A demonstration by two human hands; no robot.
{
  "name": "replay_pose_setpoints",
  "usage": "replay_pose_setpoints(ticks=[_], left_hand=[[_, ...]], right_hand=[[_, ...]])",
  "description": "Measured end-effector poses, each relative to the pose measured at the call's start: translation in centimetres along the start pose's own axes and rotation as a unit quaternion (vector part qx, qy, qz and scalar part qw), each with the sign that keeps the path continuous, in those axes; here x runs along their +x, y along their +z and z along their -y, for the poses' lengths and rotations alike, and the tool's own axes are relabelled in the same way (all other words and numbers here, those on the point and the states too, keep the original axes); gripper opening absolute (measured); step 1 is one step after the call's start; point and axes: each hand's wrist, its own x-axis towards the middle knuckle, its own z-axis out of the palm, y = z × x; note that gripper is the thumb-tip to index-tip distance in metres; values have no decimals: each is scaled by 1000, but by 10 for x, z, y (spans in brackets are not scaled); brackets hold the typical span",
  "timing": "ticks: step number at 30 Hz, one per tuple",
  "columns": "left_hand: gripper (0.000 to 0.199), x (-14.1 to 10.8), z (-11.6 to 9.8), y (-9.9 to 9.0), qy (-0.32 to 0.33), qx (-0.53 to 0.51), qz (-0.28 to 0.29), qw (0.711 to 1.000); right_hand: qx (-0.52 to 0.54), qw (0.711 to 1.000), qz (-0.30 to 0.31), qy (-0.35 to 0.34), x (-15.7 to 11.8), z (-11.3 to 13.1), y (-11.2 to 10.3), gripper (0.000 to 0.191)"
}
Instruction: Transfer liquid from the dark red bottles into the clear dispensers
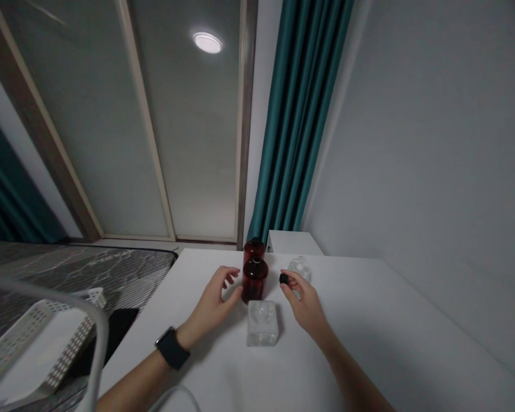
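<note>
Pinching black cap (284, 279) in right hand (304, 298)

On the table (352, 320), a front bottle (255, 281) is placed before a rear bottle (254, 248), and a container (262, 324) is set before both. The left hand (218, 297) is held just left of the front bottle. To the right, a cap (284, 278) is held in the right hand (304, 300), by which a second container (300, 265) is partly hidden. Left of the table, a basket (71, 352) is placed.
</note>
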Motion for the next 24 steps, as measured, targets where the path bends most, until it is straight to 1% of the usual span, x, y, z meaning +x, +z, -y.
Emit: replay_pose_setpoints(ticks=[2,3,5,6,7,9,12,16,18,20,24], left_hand=[[24,15,-5,-6,22,16,12,1000],[26,24,-8,-11,42,25,39,998],[32,42,-13,-20,84,52,126,987],[33,51,-15,-25,103,72,153,980],[34,59,-17,-29,117,88,165,975],[33,73,-18,-36,119,92,202,968],[34,87,-13,-40,97,81,247,961],[38,94,-4,-39,61,81,268,958],[38,94,-1,-38,52,70,274,958],[37,92,-2,-37,57,73,273,957],[33,87,-10,-37,78,148,242,956]], right_hand=[[6,1000,23,-12,13,8,0,32],[8,999,38,-19,20,13,0,32],[0,996,75,-47,36,23,0,28],[-8,995,85,-57,44,29,0,26],[-17,993,96,-69,52,33,0,25],[-36,988,119,-95,65,41,1,25],[-44,978,163,-123,78,47,4,28],[-49,963,222,-142,85,46,9,31],[-49,959,240,-141,85,46,11,32],[-45,959,242,-140,84,47,13,32],[-50,960,233,-146,79,51,18,34]])
